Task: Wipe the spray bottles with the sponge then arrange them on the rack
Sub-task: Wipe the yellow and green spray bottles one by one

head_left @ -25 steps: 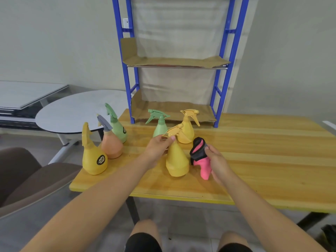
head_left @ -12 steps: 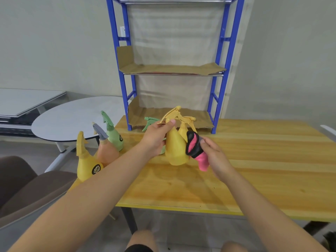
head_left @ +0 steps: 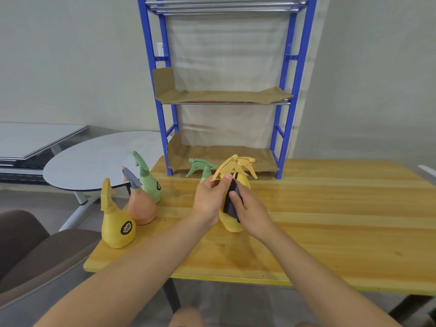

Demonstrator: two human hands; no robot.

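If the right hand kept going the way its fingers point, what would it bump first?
Probably the held yellow bottle: the right hand presses the sponge against it. The left hand, gripping the bottle's neck, lies just beyond, though depth is hard to judge.

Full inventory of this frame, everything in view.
held spray bottle: 1, yellow, over table centre
rear green bottle, rear yellow bottle: 1 each, behind it
left yellow bottle, orange bottle, left green bottle: 1 each, table's left end
sponge: 1, black side showing, against held bottle
rack: 1, blue, table's back, cardboard-lined shelves
wooden table: 1, yellow-brown
round table: 1, grey, left
grey tabletop: 1, far left
chair: 1, brown, lower left
left hand: grips held bottle's neck
right hand: holds sponge against it
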